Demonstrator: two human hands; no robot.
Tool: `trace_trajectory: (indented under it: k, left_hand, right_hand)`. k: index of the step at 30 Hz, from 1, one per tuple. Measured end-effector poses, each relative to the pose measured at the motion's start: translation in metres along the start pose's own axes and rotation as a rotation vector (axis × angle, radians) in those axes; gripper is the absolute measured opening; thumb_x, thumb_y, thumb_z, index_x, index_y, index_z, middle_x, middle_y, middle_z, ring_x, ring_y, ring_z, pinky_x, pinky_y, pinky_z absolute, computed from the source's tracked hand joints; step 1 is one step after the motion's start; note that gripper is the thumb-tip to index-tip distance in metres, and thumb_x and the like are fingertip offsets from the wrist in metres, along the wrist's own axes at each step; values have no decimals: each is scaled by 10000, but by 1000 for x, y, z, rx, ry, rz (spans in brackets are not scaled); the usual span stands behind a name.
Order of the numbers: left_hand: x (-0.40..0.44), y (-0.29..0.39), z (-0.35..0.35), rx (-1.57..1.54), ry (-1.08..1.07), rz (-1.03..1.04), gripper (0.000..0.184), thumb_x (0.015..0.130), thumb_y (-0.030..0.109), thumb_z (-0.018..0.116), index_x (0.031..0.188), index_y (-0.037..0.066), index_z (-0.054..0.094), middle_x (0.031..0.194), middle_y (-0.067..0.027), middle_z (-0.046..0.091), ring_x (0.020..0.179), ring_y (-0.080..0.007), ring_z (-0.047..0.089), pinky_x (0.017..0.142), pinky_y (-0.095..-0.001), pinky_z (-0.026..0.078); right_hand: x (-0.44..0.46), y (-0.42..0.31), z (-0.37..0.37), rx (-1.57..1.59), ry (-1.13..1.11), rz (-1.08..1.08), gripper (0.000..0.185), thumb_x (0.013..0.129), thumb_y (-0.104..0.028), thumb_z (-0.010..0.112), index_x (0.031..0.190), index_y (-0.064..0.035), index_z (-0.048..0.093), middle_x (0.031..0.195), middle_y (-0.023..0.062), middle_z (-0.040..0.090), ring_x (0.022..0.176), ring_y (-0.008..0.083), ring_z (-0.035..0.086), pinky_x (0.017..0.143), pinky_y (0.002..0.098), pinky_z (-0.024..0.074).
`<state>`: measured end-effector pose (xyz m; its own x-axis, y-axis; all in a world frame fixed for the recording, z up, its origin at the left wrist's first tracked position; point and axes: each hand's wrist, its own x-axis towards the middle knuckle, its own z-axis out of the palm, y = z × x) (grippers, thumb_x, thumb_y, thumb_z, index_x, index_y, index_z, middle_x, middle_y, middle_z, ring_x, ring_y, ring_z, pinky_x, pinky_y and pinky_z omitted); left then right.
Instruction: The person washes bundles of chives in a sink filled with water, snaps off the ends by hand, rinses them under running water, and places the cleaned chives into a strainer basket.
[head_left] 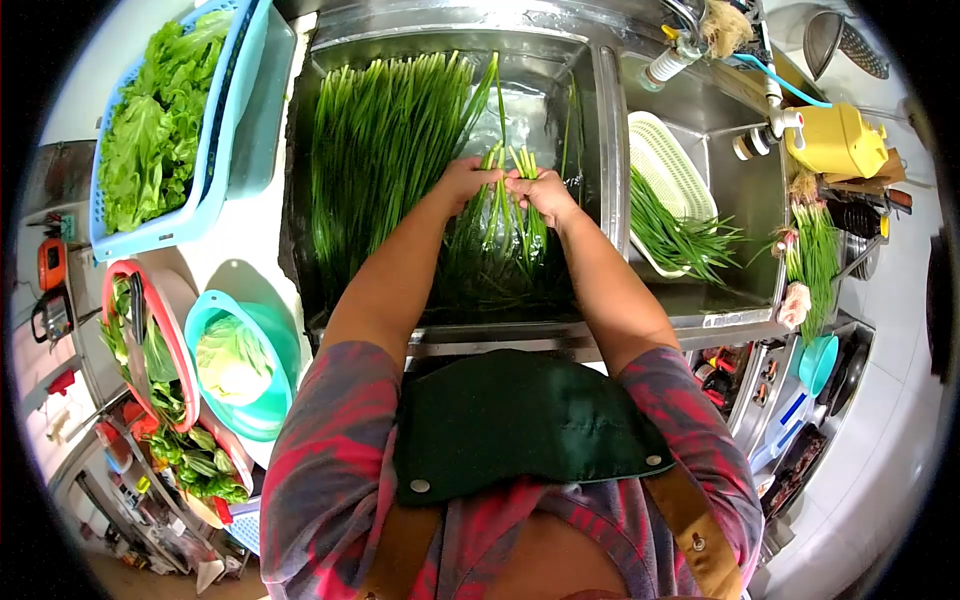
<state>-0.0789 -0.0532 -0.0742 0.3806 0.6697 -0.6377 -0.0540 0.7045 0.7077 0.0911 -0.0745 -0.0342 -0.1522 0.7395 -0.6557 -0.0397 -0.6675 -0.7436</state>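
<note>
My left hand is closed around a small bunch of garlic chives, their pale cut ends pointing away from me. Close beside it, my right hand pinches a few more garlic chives; the fingertips of both hands nearly meet. Both bunches hang down over the water in the left basin of the metal sink. To the left of my hands, a thick layer of garlic chives lies in that basin, stems at the far side. A few loose strands float at the right.
In the right basin, a pale green basket holds more garlic chives. A faucet rises behind. Left stand a blue basket of lettuce and a turquoise basin with cabbage. A yellow jug stands right.
</note>
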Motion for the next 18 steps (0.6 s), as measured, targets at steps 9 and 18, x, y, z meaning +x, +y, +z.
trace_trajectory:
  k: [9, 18]
  left_hand:
    - [0, -20, -12, 77, -79, -3, 286, 702, 171, 673, 957, 70, 592, 840, -24, 587, 729, -139, 514, 661, -305, 411]
    - [-12, -18, 1, 36, -66, -79, 282, 703, 166, 658, 954, 77, 570, 796, -37, 566, 685, -161, 507, 605, -316, 407]
  right_hand:
    - [14, 27, -1, -108, 62, -99, 170, 767, -59, 568, 925, 0, 546, 773, 100, 596, 655, 154, 560, 564, 264, 441]
    - [13, 23, -3, 50, 228, -33, 168, 807, -193, 571, 837, -28, 583, 635, 18, 527, 489, 94, 421, 433, 247, 351]
